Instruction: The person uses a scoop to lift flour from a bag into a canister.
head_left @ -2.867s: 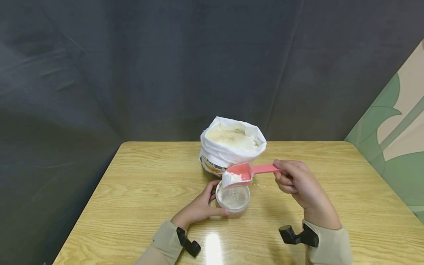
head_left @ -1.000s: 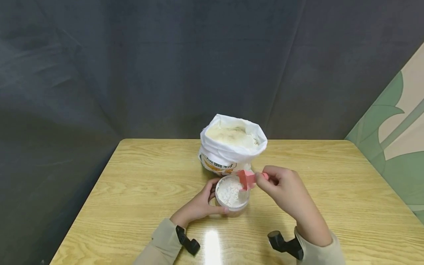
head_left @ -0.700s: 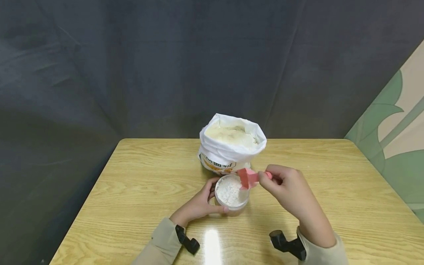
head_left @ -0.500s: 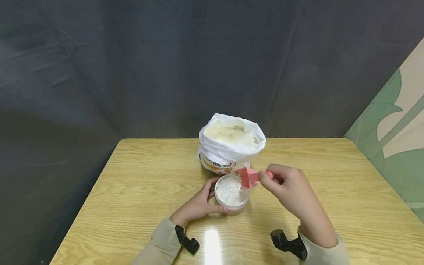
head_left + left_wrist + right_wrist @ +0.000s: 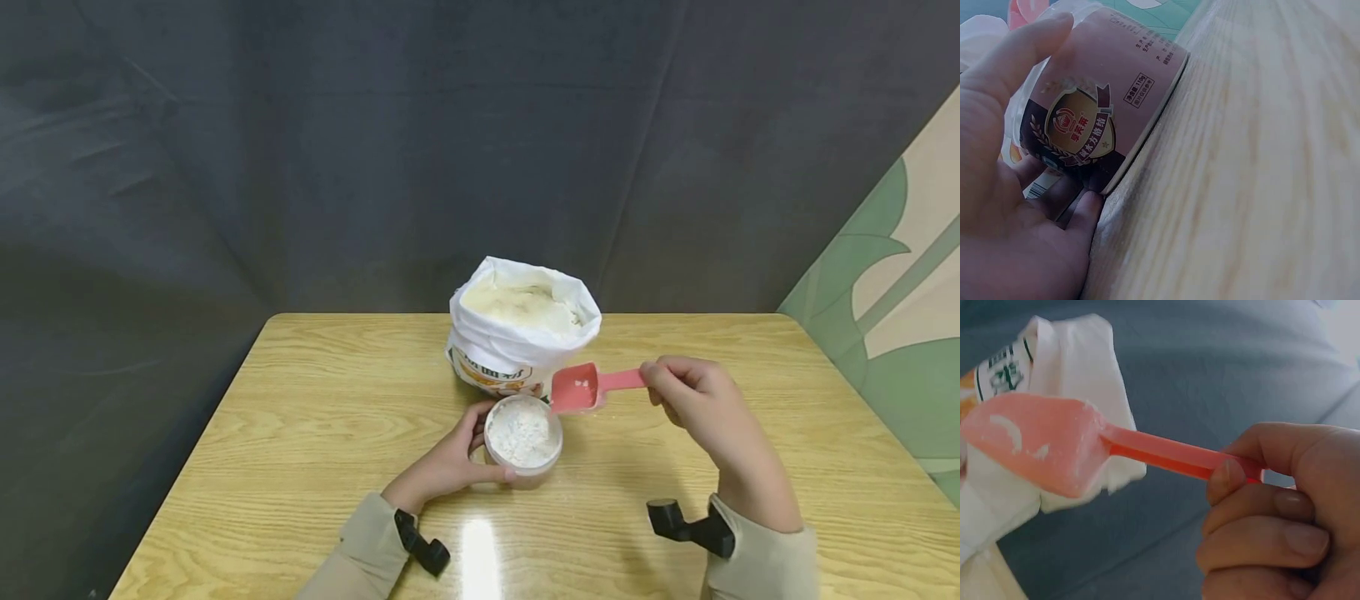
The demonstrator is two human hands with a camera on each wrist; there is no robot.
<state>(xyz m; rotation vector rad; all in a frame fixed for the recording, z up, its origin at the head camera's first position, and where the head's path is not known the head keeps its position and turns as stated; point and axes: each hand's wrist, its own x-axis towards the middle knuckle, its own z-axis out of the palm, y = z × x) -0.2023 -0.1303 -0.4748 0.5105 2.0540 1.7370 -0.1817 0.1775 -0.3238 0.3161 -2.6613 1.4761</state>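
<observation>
My right hand (image 5: 693, 400) pinches the end of a pink scoop's handle. The scoop (image 5: 576, 388) is level just right of the jar's rim, its bowl bare but for a few white traces; smears of powder also cling to the scoop (image 5: 1035, 440) in the right wrist view. My left hand (image 5: 450, 462) curls round the left side of a round clear jar (image 5: 534, 482) on the table, thumb at its front. White powder (image 5: 523, 433) fills much of the jar. In the left wrist view the jar (image 5: 1129, 81) shows a pink and dark printed label.
A white flour bag (image 5: 498, 342), mouth folded open and full of pale powder, stands right behind the jar. The wooden table (image 5: 337, 400) ends at a dark curtain (image 5: 420, 167). A green and beige patterned panel (image 5: 900, 350) borders the right side.
The scoop's powder has gone into the jar. After being tipped over the jar, the scoop is turned upright again and drawn to the right. My left hand keeps its hold on the jar.
</observation>
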